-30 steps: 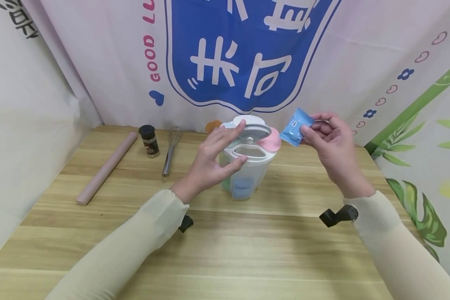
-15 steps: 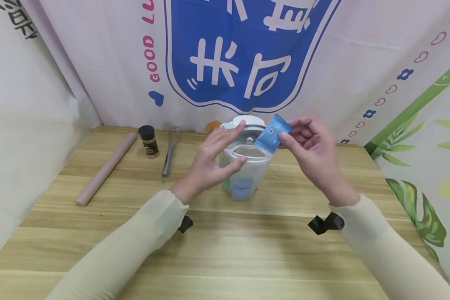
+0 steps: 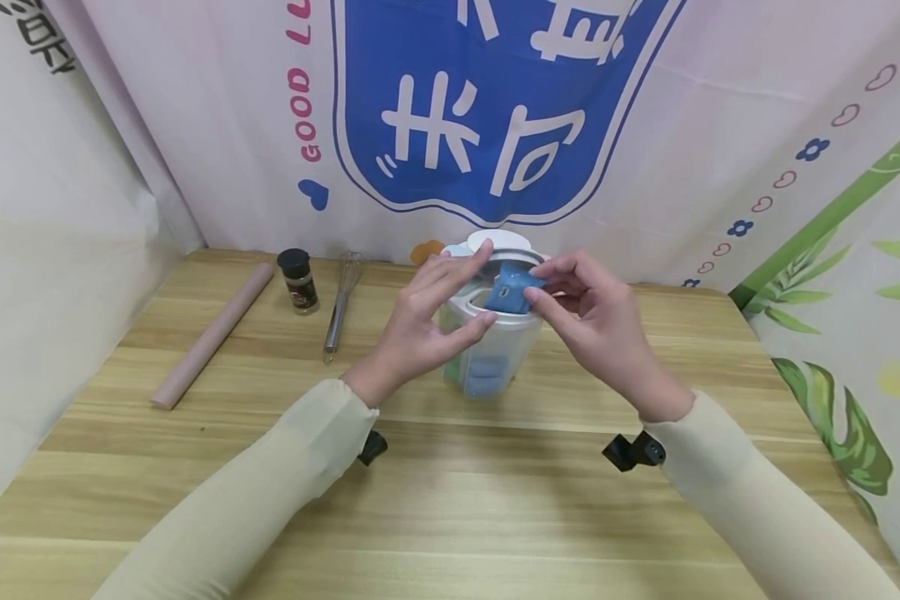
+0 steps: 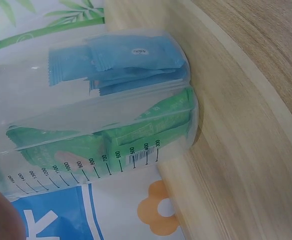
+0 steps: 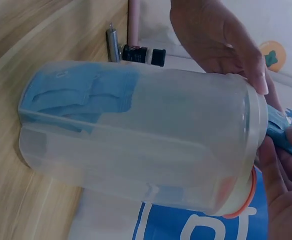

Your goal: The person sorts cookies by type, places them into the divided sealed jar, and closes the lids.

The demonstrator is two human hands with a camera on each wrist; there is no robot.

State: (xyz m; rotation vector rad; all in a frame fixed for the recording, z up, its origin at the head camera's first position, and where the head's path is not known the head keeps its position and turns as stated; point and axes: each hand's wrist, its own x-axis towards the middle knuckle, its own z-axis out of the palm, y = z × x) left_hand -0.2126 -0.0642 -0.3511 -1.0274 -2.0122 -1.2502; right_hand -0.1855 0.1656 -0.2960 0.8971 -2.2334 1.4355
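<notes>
A clear plastic storage container (image 3: pixel 523 340) with a divided lid stands upright on the table, one white lid flap (image 3: pixel 504 241) raised. Blue sachets (image 4: pixel 135 57) and green sachets (image 4: pixel 151 125) lie in separate compartments inside it. My right hand (image 3: pixel 596 308) pinches another blue sachet (image 3: pixel 512 292) between thumb and fingers, right at the opening under the raised flap. My left hand (image 3: pixel 427 317) rests against the lid from the left, fingers spread and fairly straight. Its thumb touches the rim in the right wrist view.
On the left of the wooden table (image 3: pixel 420 517) lie a pink rolling pin (image 3: pixel 213 337) and a metal whisk (image 3: pixel 341 308). Between them stands a black-capped seasoning jar (image 3: pixel 302 285). A printed cloth (image 3: pixel 232 142) hangs right behind the container.
My right hand has moved left and down with the blue sachet, from beside the container to its opening. The left hand stays at the lid.
</notes>
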